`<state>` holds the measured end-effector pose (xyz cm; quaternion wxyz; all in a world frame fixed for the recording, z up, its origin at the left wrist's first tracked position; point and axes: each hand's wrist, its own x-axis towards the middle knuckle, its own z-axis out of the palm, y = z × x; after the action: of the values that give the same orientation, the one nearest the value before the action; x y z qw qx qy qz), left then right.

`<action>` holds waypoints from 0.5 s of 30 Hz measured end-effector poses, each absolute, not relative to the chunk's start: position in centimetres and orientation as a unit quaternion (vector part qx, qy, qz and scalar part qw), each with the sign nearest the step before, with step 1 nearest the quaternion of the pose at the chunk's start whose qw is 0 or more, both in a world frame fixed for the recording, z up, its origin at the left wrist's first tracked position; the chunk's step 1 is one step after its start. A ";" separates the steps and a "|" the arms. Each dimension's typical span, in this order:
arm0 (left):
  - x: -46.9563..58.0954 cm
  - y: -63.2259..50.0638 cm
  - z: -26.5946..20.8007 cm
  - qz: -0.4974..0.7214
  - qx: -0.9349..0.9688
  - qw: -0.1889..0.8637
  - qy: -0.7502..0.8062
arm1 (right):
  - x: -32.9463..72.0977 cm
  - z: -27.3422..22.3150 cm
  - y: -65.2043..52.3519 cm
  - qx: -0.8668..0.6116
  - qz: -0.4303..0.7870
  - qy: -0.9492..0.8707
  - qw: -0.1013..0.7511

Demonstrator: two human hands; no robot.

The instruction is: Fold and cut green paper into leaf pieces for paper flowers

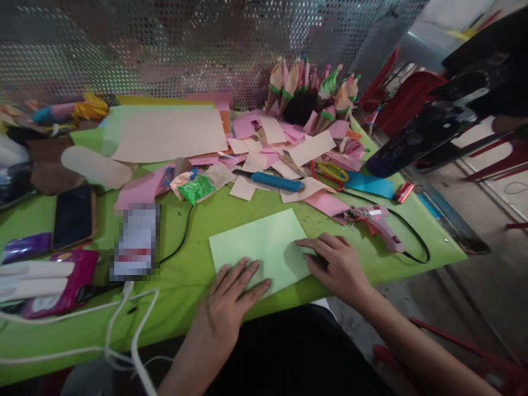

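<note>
A pale green sheet of paper [264,236] lies flat at the front edge of the table. My left hand [233,289] rests on its lower left part with the fingers spread. At the sheet's right side is my right hand [336,264], its index finger stretched out over the paper and the other fingers partly bent. Neither hand grips anything that I can see. Beyond the paper lies a blue utility knife [276,181] among paper scraps. To the right of my right hand, a pink glue gun [381,223] lies on its side with a black cord.
Cut pink and cream paper pieces [315,147] cover the back, beside paper cones [291,82] and yellow-handled scissors [334,171]. Large paper sheets [173,132] are stacked at back left. Two phones, a dark one [73,215] and a blurred-out one [138,236], and white cables [142,324] occupy the left.
</note>
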<state>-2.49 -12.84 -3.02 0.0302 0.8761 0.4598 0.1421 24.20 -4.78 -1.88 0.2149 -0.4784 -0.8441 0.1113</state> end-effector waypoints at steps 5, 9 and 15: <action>-2.0 -12.9 -0.3 0.124 0.856 0.111 0.489 | 24.2 -1.7 -4.9 -0.485 0.099 -0.845 0.204; -1.6 -12.9 0.3 0.117 0.866 0.099 0.477 | 24.2 -1.6 -4.9 -0.491 0.105 -0.840 0.206; -1.8 -12.8 -0.5 0.110 0.871 0.079 0.472 | 24.6 -1.0 -5.4 -0.515 0.107 -0.815 0.242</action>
<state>-1.78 -12.76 -0.50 0.0790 0.8713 0.4718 0.1095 24.56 -5.37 -1.05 0.2424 -0.5154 -0.8149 0.1070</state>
